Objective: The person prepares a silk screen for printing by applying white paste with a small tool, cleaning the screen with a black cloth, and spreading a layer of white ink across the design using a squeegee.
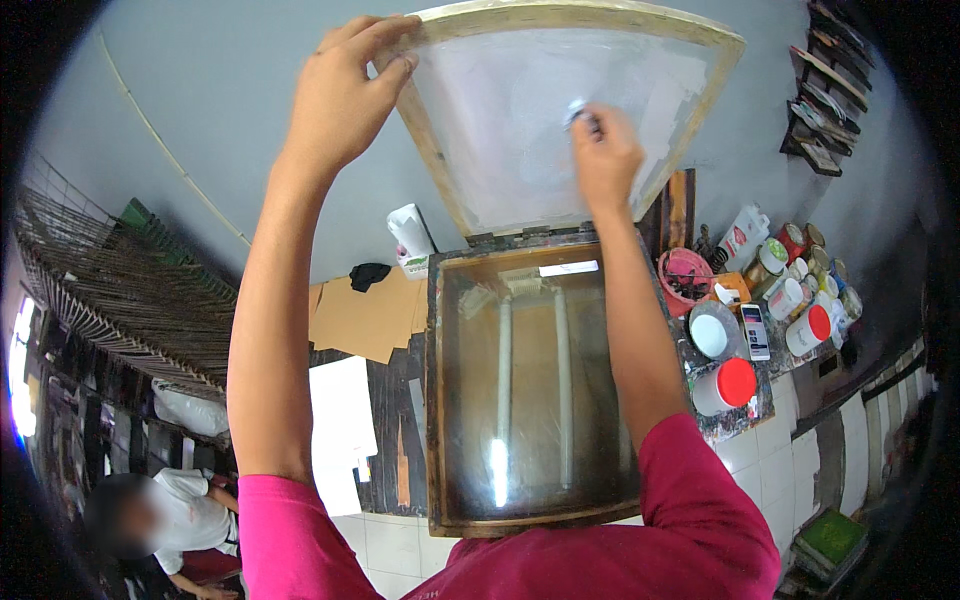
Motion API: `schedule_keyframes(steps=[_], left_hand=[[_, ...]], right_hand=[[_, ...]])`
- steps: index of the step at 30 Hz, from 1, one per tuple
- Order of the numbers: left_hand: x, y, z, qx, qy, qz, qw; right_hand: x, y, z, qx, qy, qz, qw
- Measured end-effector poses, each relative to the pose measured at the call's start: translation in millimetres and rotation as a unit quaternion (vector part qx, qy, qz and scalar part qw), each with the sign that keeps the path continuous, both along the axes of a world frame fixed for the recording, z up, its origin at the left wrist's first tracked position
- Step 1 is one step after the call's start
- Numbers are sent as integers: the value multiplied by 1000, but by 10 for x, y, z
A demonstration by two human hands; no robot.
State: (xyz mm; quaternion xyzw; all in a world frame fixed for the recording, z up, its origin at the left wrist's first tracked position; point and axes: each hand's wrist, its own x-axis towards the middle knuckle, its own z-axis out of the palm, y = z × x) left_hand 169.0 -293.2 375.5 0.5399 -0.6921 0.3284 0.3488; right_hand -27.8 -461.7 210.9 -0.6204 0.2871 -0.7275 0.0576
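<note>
A wooden-framed mesh screen (500,130) stands raised at a tilt above the far edge of a glass-topped box (435,400). My left hand (350,85) is closed on the upper left corner of its frame, fingers over the top and thumb on the near side. Against the mesh, right of its middle, my right hand (608,160) is closed round a small dark and whitish thing (580,115). Motion blur hides what that is. Two long pale tubes (504,390) show through the glass, and a white strip (568,268) lies at its far end.
Jars with red lids (735,383), a pink basket (683,290), a white bowl (708,335) and a phone (755,332) crowd the right. Left are brown board (370,320), white paper (340,410) and a wire rack (130,270). A person (185,510) sits lower left.
</note>
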Motion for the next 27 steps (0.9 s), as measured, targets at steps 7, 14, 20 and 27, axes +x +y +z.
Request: schedule_keyframes(steps=[7, 14, 20, 27], left_hand=[[-58, 15, -10, 7, 1, 0, 1000], [-63, -19, 18, 11, 17, -13, 1000], [-65, -29, -23, -3, 13, -2, 1000], [-32, -43, -21, 10, 18, 0, 1000]], right_hand=[[252, -63, -168, -99, 87, 96, 987], [173, -45, -52, -79, 9, 44, 996], [50, -139, -335, -5, 7, 11, 1000], [285, -173, -576, -54, 68, 39, 995]])
